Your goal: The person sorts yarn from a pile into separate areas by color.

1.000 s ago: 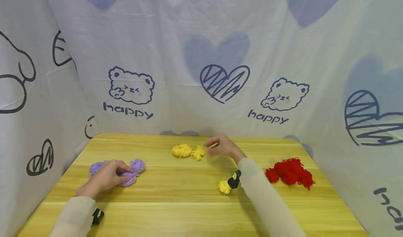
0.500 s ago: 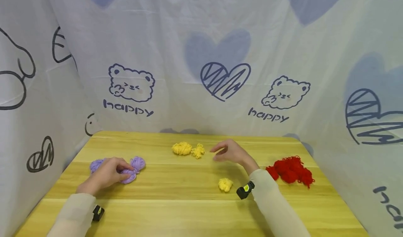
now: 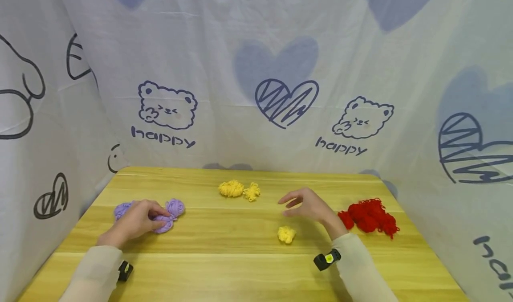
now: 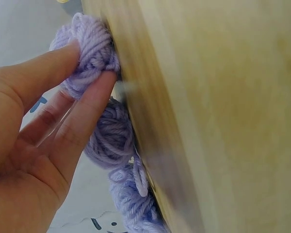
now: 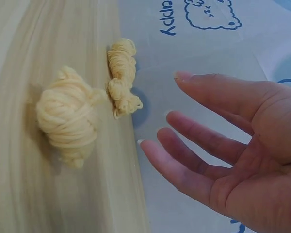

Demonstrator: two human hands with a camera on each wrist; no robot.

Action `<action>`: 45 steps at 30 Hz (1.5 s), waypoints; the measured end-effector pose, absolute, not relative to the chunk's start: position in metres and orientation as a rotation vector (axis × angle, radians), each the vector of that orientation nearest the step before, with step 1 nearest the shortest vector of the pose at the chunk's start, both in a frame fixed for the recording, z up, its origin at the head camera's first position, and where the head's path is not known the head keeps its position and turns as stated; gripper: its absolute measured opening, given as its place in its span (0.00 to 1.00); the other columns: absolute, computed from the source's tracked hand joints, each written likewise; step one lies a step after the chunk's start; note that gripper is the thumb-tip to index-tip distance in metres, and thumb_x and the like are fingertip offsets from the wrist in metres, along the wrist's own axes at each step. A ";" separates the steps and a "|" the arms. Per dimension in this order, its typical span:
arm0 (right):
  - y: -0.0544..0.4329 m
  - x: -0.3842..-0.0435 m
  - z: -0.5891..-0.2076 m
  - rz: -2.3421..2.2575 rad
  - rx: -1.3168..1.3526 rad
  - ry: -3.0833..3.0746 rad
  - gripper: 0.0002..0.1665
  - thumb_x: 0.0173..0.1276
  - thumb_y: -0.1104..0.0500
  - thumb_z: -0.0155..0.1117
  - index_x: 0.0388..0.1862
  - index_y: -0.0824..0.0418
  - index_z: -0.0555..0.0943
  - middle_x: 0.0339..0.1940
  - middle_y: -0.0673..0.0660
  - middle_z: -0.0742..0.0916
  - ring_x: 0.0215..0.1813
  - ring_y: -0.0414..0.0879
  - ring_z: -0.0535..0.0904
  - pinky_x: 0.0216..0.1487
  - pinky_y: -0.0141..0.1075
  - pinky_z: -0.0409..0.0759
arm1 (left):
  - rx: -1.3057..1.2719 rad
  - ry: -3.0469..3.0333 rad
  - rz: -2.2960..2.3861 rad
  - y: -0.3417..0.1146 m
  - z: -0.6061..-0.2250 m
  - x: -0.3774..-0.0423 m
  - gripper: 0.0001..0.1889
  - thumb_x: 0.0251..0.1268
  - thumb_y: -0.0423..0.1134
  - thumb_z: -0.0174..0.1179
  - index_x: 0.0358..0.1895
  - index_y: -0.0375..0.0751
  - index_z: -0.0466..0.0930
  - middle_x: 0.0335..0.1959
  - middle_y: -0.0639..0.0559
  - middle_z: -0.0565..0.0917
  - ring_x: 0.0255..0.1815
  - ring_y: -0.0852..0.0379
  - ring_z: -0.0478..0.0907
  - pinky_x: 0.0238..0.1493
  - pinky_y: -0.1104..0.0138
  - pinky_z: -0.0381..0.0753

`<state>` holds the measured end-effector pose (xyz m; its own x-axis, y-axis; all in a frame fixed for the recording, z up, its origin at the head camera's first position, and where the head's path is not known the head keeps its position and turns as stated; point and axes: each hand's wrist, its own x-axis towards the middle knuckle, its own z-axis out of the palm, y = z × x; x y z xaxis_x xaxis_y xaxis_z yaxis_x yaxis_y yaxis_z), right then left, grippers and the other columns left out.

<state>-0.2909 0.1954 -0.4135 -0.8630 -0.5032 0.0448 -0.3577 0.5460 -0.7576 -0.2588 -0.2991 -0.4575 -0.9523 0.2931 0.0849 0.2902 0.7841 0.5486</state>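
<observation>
On the left of the table, my left hand pinches a purple yarn ball between thumb and fingertips. A second purple ball and a bluish-purple yarn bundle show beside it in the left wrist view. My right hand is raised over the table with its fingers spread loosely and nothing in them. Nearest to it lies a small yellow yarn ball, just below the fingertips in the head view. Farther back, a yellow yarn bundle sits next to a smaller yellow tuft.
A heap of red yarn lies at the right, beyond the right forearm. White cloth printed with hearts and bears hangs behind and along both sides of the wooden table. Each wrist carries a small black camera.
My right hand has drawn back from the yellow tuft, rightward and nearer to me, uncovering the small yellow ball. My left hand stays on the purple yarn.
</observation>
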 end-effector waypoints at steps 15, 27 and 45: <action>0.209 -0.268 -0.423 -1.194 -0.626 2.628 0.18 0.62 0.62 0.78 0.51 0.63 0.88 0.54 0.63 0.90 0.56 0.64 0.86 0.55 0.48 0.88 | 0.468 2.966 0.894 -0.300 -0.455 -0.258 0.09 0.57 0.34 0.76 0.41 0.46 0.93 0.40 0.52 0.90 0.39 0.58 0.78 0.39 0.69 0.78; 0.207 -0.262 -0.437 -1.202 -0.564 2.652 0.18 0.60 0.62 0.78 0.51 0.62 0.88 0.53 0.61 0.90 0.56 0.61 0.85 0.51 0.44 0.88 | 0.452 2.963 0.906 -0.298 -0.456 -0.256 0.09 0.57 0.34 0.76 0.42 0.45 0.93 0.40 0.51 0.89 0.38 0.57 0.76 0.37 0.70 0.76; 0.201 -0.257 -0.448 -1.098 -0.649 2.668 0.17 0.59 0.62 0.80 0.48 0.58 0.89 0.52 0.57 0.91 0.55 0.57 0.84 0.60 0.56 0.83 | 0.455 2.957 0.917 -0.298 -0.457 -0.258 0.09 0.58 0.33 0.75 0.42 0.45 0.93 0.42 0.50 0.90 0.39 0.57 0.78 0.39 0.70 0.78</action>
<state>-0.2572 0.2006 -0.4483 -0.8875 -0.4607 -0.0045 -0.3241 0.6312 -0.7046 -0.2577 -0.2977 -0.4566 -0.9576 0.2785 0.0740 0.2715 0.7859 0.5556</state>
